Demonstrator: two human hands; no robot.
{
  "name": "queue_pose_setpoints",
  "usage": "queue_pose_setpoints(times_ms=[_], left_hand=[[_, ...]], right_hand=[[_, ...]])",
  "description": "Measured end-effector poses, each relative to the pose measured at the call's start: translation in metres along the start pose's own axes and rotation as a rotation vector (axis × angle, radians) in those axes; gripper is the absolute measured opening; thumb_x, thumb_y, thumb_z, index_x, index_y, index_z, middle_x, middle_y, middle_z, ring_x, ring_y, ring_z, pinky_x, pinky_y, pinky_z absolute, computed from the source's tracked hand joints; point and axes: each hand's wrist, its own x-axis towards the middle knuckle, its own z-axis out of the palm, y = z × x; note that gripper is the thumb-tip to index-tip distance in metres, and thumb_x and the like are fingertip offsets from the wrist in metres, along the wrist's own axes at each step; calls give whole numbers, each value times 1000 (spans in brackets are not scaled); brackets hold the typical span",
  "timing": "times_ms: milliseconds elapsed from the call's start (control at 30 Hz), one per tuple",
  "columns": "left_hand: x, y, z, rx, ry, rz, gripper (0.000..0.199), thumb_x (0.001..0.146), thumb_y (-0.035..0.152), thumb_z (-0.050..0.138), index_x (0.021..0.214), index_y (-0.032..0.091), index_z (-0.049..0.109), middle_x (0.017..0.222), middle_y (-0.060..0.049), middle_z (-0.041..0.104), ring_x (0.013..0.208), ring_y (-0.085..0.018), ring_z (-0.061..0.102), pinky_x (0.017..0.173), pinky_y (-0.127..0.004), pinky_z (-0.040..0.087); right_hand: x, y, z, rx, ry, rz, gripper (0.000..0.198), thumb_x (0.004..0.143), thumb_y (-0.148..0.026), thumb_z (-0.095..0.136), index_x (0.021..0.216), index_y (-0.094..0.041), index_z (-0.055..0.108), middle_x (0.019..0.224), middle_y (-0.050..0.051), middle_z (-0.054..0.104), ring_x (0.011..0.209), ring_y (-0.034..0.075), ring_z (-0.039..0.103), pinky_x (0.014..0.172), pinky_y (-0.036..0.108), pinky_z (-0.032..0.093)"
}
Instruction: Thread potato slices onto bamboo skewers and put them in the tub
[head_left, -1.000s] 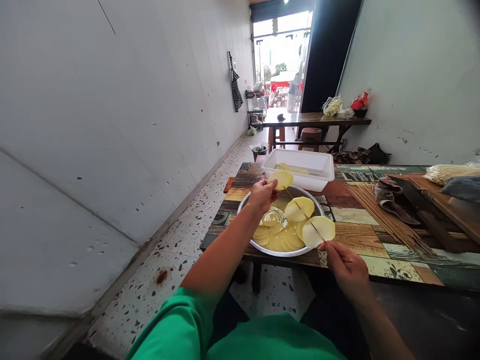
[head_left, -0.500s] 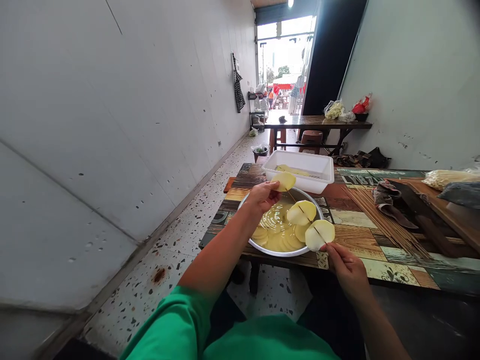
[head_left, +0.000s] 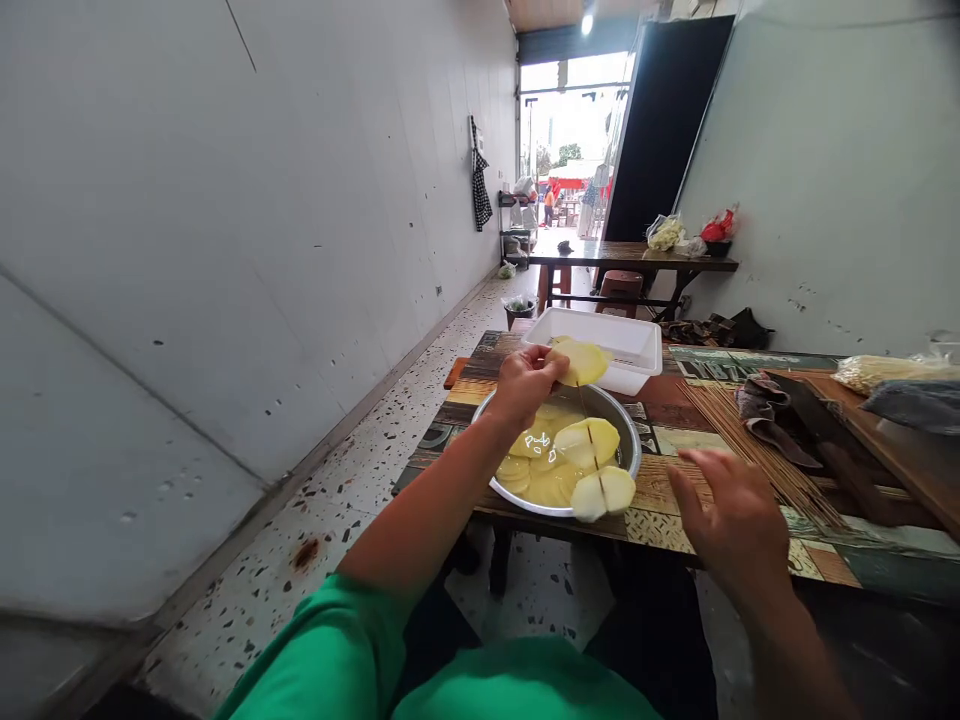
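Note:
My left hand pinches the top potato slice on a thin skewer held above a metal basin. Lower on that skewer hang two more pale yellow slices, a middle one and a bottom one by the basin's near rim. The round basin contains water and several loose potato slices. To the right, over the table, my right hand is off the skewer with its fingers apart, slightly blurred, holding nothing.
A white plastic tub with slices stands behind the basin. Right of it lie thin skewers, a crumpled cloth, a cleaver-like dark blade and a wooden board. A second table stands farther back.
My right hand has let go of the skewer's lower end and moved right, opening. The skewer now hangs more steeply from my left hand, its bottom slice swung left.

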Motion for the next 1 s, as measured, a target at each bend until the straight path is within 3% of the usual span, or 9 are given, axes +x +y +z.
queue_pose_setpoints(times_ms=[67, 133, 200, 300, 467, 633, 700, 867, 1000], left_hand=[[-7, 5, 6, 36, -71, 57, 16, 70, 11, 76, 72, 14, 60, 63, 2, 61, 55, -7, 54, 54, -21, 44], [-12, 8, 11, 69, -99, 110, 15, 71, 13, 76, 72, 14, 61, 62, 2, 61, 54, -7, 53, 54, -21, 43], [-15, 9, 13, 81, -85, 168, 17, 69, 16, 78, 72, 14, 61, 62, 3, 61, 55, -7, 53, 55, -20, 42], [-17, 10, 11, 60, -54, 207, 19, 67, 17, 79, 72, 14, 61, 63, 3, 61, 57, -7, 53, 57, -20, 43], [-18, 6, 6, 5, -74, 92, 19, 68, 18, 77, 72, 14, 60, 63, 2, 60, 56, -8, 53, 56, -21, 43], [-20, 0, 6, 182, -35, 389, 13, 71, 21, 75, 78, 16, 65, 67, 4, 61, 63, -8, 54, 63, -21, 43], [-20, 1, 4, 195, -36, 419, 13, 72, 22, 75, 77, 17, 64, 66, 5, 60, 63, -8, 54, 63, -21, 43], [-20, 7, -1, 178, -112, 281, 15, 71, 24, 75, 73, 14, 63, 67, 2, 63, 62, -8, 56, 61, -21, 45], [-19, 9, -1, 162, -105, 231, 17, 70, 22, 76, 71, 14, 62, 64, 3, 61, 57, -7, 53, 58, -20, 43]], right_hand=[[31, -19, 0, 126, -5, -128, 37, 93, -44, 52, 107, -15, 71, 109, 15, 72, 109, 30, 62, 99, 47, 45], [57, -39, 7, 305, -137, -123, 33, 92, -41, 53, 107, -18, 72, 107, 11, 74, 101, 27, 67, 93, 43, 50], [73, -54, 17, 428, -253, -19, 29, 89, -39, 56, 99, -19, 74, 97, 9, 76, 87, 25, 70, 80, 38, 54], [76, -66, 29, 560, -280, 117, 27, 85, -38, 58, 93, -20, 76, 84, 6, 76, 77, 22, 69, 72, 34, 53], [68, -66, 33, 877, -367, 350, 31, 78, -40, 66, 99, -18, 75, 71, 2, 68, 63, 16, 59, 58, 29, 46], [71, -65, 28, 1443, -609, 700, 27, 67, -38, 77, 85, -19, 74, 53, -4, 52, 57, 13, 50, 64, 31, 46], [72, -65, 26, 1533, -654, 750, 26, 65, -37, 80, 83, -19, 74, 51, -5, 49, 58, 13, 51, 68, 32, 47], [67, -64, 28, 1215, -530, 592, 34, 71, -45, 75, 92, -18, 76, 57, -2, 57, 55, 13, 49, 53, 27, 36], [61, -64, 30, 711, -305, 282, 28, 84, -40, 62, 93, -18, 77, 66, 2, 67, 61, 16, 57, 61, 31, 41]])
